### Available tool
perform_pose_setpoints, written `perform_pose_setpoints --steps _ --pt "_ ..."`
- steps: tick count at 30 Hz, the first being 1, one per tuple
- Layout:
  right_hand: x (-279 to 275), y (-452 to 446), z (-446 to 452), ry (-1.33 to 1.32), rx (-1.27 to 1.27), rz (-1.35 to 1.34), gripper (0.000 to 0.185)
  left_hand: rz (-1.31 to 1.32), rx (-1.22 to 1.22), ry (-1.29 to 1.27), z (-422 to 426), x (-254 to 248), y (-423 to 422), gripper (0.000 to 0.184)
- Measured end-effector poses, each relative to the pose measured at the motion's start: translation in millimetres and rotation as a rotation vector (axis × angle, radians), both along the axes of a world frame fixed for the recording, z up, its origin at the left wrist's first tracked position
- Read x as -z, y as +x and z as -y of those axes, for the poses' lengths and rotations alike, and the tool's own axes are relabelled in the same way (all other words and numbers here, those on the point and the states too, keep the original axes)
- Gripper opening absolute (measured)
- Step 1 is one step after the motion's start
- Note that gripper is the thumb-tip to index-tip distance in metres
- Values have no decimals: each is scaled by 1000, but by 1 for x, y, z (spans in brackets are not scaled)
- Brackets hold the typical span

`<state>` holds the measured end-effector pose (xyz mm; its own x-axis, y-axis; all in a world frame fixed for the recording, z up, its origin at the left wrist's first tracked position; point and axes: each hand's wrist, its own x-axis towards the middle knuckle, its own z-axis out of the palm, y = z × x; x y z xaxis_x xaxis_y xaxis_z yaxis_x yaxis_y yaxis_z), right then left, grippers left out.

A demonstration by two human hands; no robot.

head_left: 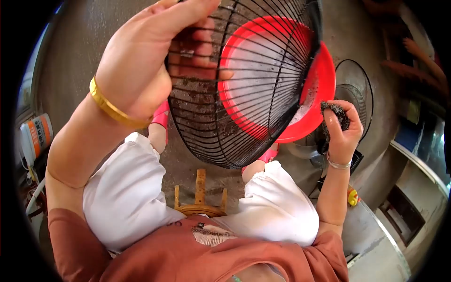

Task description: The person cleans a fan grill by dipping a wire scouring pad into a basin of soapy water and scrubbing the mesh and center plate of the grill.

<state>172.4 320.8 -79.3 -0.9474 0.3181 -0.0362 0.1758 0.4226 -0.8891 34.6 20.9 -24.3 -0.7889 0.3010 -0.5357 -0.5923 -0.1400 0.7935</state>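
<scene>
My left hand (141, 56), with a yellow bangle at the wrist, is closed on the rim of a black wire fan guard (197, 134). The guard is raised and tilted, its domed wires partly covering a red basin (307, 129) of whitish, sudsy water. Some of my left fingers show through the wires. Just right of the basin, my right hand (346, 131) pinches a dark, wet scouring pad (341, 118) that looks like steel wool. The pad is apart from the guard.
A wooden stool (200, 188) stands between my knees. Behind my right hand, other fan parts (359, 96) rest on the floor. A white and orange bucket (37, 136) is at the left. Another person's arm (420, 51) shows at upper right, near a glass-sided cabinet (423, 150).
</scene>
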Motion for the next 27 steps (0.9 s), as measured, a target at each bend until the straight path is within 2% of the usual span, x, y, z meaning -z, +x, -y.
perform_pose_setpoints --steps 2,3,4,8,9,10,11,15,18,21,25,27 --pt "-38 11 2 51 -38 16 13 -26 -28 -128 -17 -32 1 25" --pt "-54 18 4 77 -24 -4 15 -47 -14 -114 -20 -38 2 28" --pt "-70 25 5 110 -58 -19 15 -66 25 36 -20 -35 -2 30" --pt "-135 59 16 291 -239 -95 22 21 110 111 -40 -48 -18 30" --pt "-154 67 25 324 -257 -113 24 89 62 264 -60 -67 -13 21" --pt "-169 77 33 360 -274 -129 26 121 -39 236 -79 -93 0 23" --pt "-181 89 41 356 -247 -144 43 53 70 289 -92 -72 -19 21" --pt "-205 119 71 664 -134 -289 70 56 12 256 -151 -107 -8 22" --pt "-181 119 63 969 121 -287 54 111 8 185 -179 -120 -5 36" --pt "-169 122 39 965 160 -295 40 52 141 182 -179 -115 -8 40" --pt "-152 118 19 727 382 -400 25 -1 329 160 -174 -113 -2 46" --pt "-144 117 7 624 429 -473 24 -339 361 57 -143 -117 23 34"
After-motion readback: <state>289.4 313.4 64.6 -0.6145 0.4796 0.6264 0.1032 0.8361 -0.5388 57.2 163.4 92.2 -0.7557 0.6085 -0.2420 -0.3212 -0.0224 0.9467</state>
